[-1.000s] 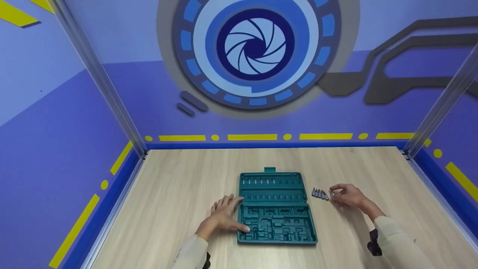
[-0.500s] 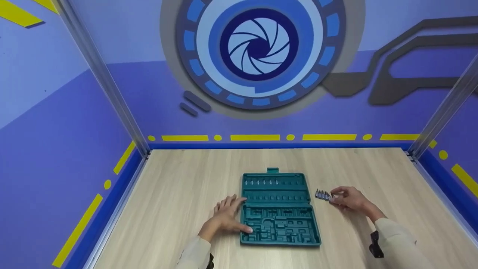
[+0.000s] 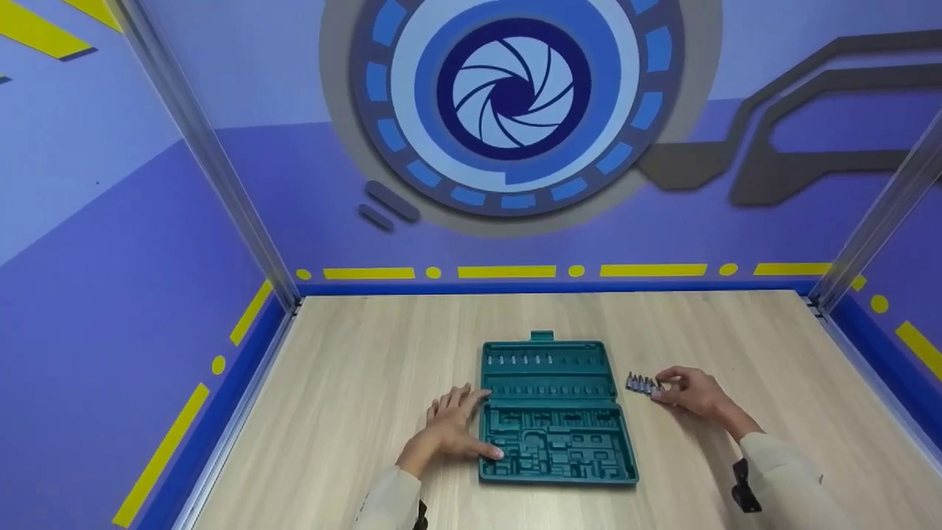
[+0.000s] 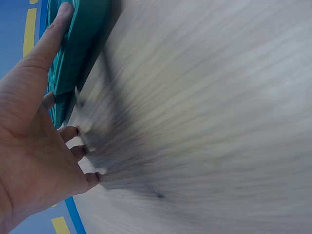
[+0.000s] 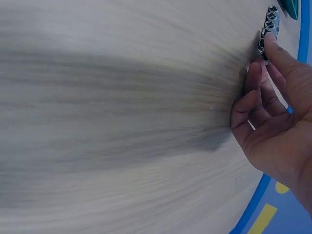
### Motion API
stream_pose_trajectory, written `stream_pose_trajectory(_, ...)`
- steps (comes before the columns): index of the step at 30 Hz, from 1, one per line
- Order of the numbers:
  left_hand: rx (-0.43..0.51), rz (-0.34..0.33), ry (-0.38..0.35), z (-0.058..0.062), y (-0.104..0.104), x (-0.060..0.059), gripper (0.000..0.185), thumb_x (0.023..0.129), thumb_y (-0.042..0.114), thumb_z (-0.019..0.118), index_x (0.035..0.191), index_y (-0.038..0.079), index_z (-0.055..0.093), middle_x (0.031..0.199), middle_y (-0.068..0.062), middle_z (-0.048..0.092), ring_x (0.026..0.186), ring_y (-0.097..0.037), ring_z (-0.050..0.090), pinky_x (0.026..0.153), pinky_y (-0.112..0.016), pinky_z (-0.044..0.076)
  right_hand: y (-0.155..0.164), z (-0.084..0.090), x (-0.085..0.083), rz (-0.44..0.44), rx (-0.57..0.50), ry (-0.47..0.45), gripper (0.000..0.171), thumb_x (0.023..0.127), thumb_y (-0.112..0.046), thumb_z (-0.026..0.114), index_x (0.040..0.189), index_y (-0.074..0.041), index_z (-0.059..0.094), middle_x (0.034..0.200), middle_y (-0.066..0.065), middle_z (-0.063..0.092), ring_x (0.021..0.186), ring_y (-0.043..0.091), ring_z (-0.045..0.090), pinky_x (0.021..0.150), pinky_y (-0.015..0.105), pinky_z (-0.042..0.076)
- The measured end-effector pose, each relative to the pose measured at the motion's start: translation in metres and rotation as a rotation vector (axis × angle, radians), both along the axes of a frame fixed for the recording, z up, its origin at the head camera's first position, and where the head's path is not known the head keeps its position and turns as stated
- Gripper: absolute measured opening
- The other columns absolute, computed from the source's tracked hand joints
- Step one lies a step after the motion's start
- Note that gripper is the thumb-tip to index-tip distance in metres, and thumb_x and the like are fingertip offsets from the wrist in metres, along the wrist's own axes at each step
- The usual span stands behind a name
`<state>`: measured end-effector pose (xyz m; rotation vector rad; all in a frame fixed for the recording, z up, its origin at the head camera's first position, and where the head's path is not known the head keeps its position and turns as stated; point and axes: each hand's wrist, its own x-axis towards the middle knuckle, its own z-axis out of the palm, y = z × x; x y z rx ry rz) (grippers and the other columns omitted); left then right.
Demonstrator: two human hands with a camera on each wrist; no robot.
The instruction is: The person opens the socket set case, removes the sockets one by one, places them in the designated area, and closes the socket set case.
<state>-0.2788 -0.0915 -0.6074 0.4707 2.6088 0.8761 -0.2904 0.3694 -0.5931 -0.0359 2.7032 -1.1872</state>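
A green tool case (image 3: 546, 377) lies spread flat on the table, its moulded recesses facing up. Several small metal bits sit in the slots of its far half. My left hand (image 3: 447, 433) rests at the case's left side, thumb over the near half's rim, fingers stretched out; the left wrist view shows the case edge (image 4: 84, 48) under the thumb. To the right of the case, a short row of chrome bit sockets (image 3: 639, 383) lies side by side. My right hand (image 3: 692, 391) pinches the row's right end between thumb and index finger; square drive holes of the sockets (image 5: 271, 23) face the wrist camera.
The wooden table (image 3: 368, 353) is bounded by a blue back wall (image 3: 265, 191) and side walls. Metal posts (image 3: 213, 169) stand at the back corners. The case's latch (image 3: 542, 336) sticks out at its far edge.
My right hand, which held a bit socket slightly apart from the row, has brought it against the row's right end. The left hand stays on the case; the view has shifted slightly.
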Motion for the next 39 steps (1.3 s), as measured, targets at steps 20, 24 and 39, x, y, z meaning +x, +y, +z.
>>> stream_pose_trajectory(20,-0.043,-0.023,0.009,0.021,0.011,0.006,0.11,0.07,0.058,0.089,0.158,0.022,0.032,0.166,-0.022,0.022,0.153,-0.047,0.018,0.122,-0.07,0.009,0.016,0.021,-0.001,0.081,-0.001,-0.093,0.047,0.099,-0.013,0.066,0.133,0.017,0.052,0.104,0.023,0.069,0.077,0.019,0.061,0.065,0.029,0.053)
stream_pose_trajectory(24,-0.037,-0.011,0.002,0.011,0.009,0.003,0.112,0.068,0.061,0.088,0.158,0.025,0.032,0.168,-0.02,0.02,0.154,-0.045,0.017,0.123,-0.069,0.008,0.022,0.03,-0.001,0.087,-0.013,-0.11,0.045,0.102,-0.014,0.061,0.132,0.018,0.052,0.102,0.023,0.072,0.075,0.018,0.062,0.062,0.029,0.052)
stream_pose_trajectory(39,-0.043,-0.017,0.024,0.02,0.003,0.008,0.114,0.066,0.065,0.087,0.157,0.025,0.033,0.164,-0.023,0.025,0.151,-0.047,0.021,0.121,-0.07,0.012,-0.026,0.05,-0.026,0.14,-0.039,-0.014,0.038,0.103,-0.017,0.059,0.13,0.011,0.061,0.109,0.025,0.072,0.087,0.023,0.067,0.07,0.033,0.055)
